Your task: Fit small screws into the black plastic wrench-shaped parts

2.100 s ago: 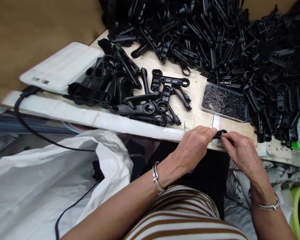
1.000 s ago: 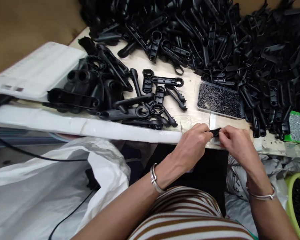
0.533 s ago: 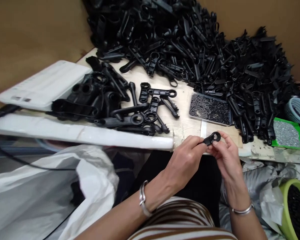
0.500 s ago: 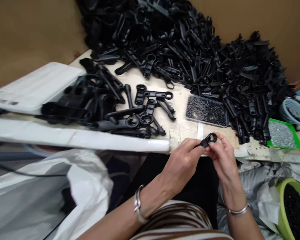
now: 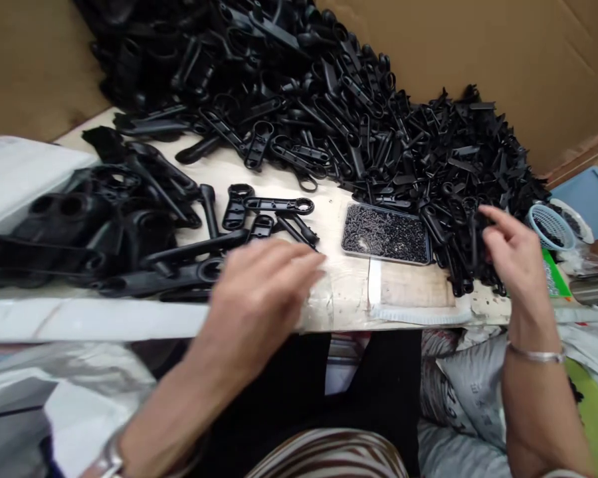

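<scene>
Fingers [image 5: 501, 218] of the right hand [image 5: 525, 265], half curled, are right at a slim black part [image 5: 474, 245] by the heap's [image 5: 279, 86] near right side! It lies to their left, long axis pointing away from the body, and whether they grip it, I can't tell. Right is the nearer hand; the left hand [image 5: 259, 292], well apart and blurred, hangs palm down over loose parts [image 5: 279, 206], its grip unclear. Beyond and between them sits the tray of tiny pieces [image 5: 386, 232].

Looks softly lit, moderately bright; shines weakly on the piled black plastic parts [image 5: 339, 126]. Smears the bare left hand [image 5: 259, 292] with motion blur, and stretches toward the edges.
</scene>
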A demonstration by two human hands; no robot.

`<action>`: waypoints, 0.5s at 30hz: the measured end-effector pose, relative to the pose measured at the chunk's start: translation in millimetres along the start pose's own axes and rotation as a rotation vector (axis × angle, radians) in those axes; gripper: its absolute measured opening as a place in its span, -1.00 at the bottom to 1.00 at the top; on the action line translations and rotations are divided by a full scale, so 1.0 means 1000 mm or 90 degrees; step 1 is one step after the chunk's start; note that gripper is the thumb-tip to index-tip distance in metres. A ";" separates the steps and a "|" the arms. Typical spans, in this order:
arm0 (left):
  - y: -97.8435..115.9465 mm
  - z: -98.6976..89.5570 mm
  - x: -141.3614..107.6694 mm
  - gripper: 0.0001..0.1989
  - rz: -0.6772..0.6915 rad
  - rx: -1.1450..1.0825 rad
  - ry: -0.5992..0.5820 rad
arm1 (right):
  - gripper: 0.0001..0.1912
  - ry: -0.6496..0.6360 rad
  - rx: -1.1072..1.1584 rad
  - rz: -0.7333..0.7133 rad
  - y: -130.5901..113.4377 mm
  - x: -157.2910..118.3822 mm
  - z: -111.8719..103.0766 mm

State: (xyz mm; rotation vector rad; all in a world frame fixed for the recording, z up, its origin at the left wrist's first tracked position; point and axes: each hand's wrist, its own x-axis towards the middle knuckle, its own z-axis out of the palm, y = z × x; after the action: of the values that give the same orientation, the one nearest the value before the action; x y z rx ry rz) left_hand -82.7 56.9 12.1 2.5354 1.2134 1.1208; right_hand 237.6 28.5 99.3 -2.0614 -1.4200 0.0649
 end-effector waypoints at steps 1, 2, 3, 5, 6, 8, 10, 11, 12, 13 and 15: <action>-0.011 -0.005 0.003 -0.85 -0.007 0.065 0.015 | -0.52 0.008 -0.093 -0.047 0.002 0.018 -0.003; -0.020 -0.009 0.007 -0.82 -0.024 0.122 0.012 | -0.54 0.015 -0.169 -0.083 0.004 0.033 -0.002; -0.027 -0.011 0.009 -0.79 -0.043 0.172 -0.011 | -0.55 0.013 -0.234 -0.104 0.005 0.046 0.001; -0.035 -0.011 0.013 -0.78 -0.083 0.239 -0.080 | -0.56 -0.002 -0.349 -0.109 0.005 0.064 0.013; -0.037 -0.010 0.015 -0.79 -0.101 0.257 -0.119 | -0.56 -0.017 -0.401 -0.103 0.004 0.068 0.020; -0.038 -0.007 0.017 -0.83 -0.125 0.259 -0.185 | -0.56 -0.034 -0.490 -0.093 0.003 0.069 0.031; -0.039 -0.005 0.019 -0.85 -0.145 0.245 -0.217 | -0.55 -0.014 -0.534 -0.093 0.006 0.067 0.037; -0.039 -0.004 0.019 -0.85 -0.150 0.243 -0.221 | -0.54 0.011 -0.534 -0.093 0.009 0.065 0.038; -0.040 -0.004 0.019 -0.85 -0.150 0.242 -0.221 | -0.52 0.044 -0.525 -0.095 0.013 0.064 0.037; -0.040 -0.004 0.019 -0.85 -0.145 0.242 -0.213 | -0.51 0.074 -0.510 -0.100 0.016 0.063 0.034; -0.038 -0.004 0.020 -0.87 -0.119 0.232 -0.188 | -0.51 0.111 -0.475 -0.132 0.023 0.059 0.028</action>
State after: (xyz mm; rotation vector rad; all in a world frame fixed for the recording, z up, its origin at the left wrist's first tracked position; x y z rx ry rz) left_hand -101.6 95.9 11.6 2.6348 1.6468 0.4982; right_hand 270.8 87.4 82.6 -2.3789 -1.6951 -0.8237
